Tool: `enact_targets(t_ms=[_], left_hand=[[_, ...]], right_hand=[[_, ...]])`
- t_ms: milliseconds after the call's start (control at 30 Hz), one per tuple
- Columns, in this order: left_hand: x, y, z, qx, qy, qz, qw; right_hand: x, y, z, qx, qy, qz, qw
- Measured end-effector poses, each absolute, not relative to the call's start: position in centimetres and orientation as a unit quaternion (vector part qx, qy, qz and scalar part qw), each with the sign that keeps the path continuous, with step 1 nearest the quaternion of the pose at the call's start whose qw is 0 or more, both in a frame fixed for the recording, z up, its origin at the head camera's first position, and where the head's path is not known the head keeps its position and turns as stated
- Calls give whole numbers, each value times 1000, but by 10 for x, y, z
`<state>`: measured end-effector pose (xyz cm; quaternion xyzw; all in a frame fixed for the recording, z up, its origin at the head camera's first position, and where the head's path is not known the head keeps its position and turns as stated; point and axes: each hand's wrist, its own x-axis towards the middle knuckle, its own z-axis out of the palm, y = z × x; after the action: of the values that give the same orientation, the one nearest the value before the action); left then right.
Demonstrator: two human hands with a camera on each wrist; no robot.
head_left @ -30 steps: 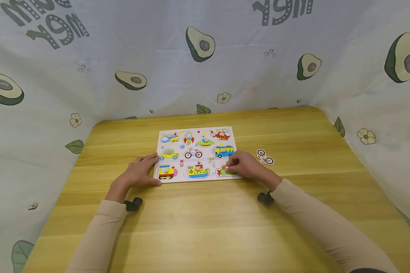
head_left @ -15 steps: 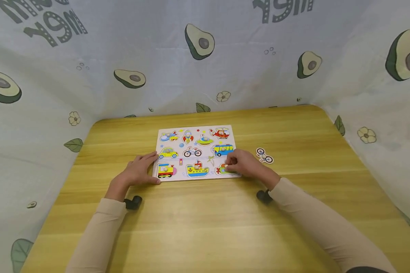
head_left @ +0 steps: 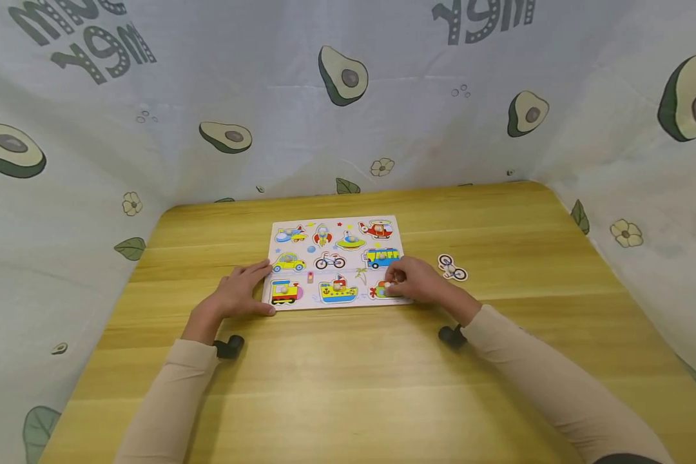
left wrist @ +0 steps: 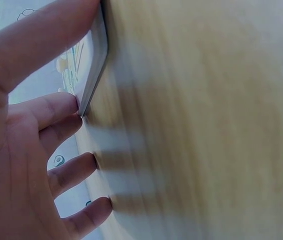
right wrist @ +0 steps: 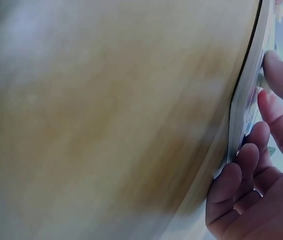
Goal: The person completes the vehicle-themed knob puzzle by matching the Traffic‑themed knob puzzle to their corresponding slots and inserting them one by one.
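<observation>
A wooden peg puzzle board (head_left: 354, 261) lies on the table, filled with vehicle pieces. My left hand (head_left: 234, 293) rests at its left side, fingers extended; in the left wrist view the fingertips (left wrist: 70, 104) touch the board's edge and the tabletop. At the lower right corner, my right hand (head_left: 420, 280) pinches the knob of a green puzzle piece with a red propeller (head_left: 374, 292), partly covered by the fingers. That piece lies at its place on the board. To the right of the board lies a loose bicycle piece (head_left: 452, 267); a bicycle picture (head_left: 330, 260) without a knob shows mid-board.
The wood-grain table (head_left: 348, 386) reaches toward me in front of the board. Behind and at both sides hangs a pale curtain (head_left: 284, 96) printed with avocados. Small black wrist cameras (head_left: 230, 347) sit at both wrists.
The view shifts slightly with the head. Both hands keep their places, the right one staying at the green piece's knob. The loose bicycle piece has not moved.
</observation>
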<state>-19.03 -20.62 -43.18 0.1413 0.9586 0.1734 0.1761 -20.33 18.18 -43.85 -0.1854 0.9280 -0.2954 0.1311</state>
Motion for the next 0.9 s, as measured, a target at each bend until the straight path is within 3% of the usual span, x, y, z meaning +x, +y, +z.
enact_targets(t_ms=[333, 567, 900], left_hand=[[-190, -204, -434, 151, 959, 174, 168], [-190, -204, -433, 150, 959, 175, 166], [-190, -207, -433, 150, 958, 178, 166]], right_hand=[[-197, 201, -434, -219, 918, -308, 122], [-209, 259, -403, -218, 944, -245, 33], [-215, 294, -409, -203, 946, -221, 120]])
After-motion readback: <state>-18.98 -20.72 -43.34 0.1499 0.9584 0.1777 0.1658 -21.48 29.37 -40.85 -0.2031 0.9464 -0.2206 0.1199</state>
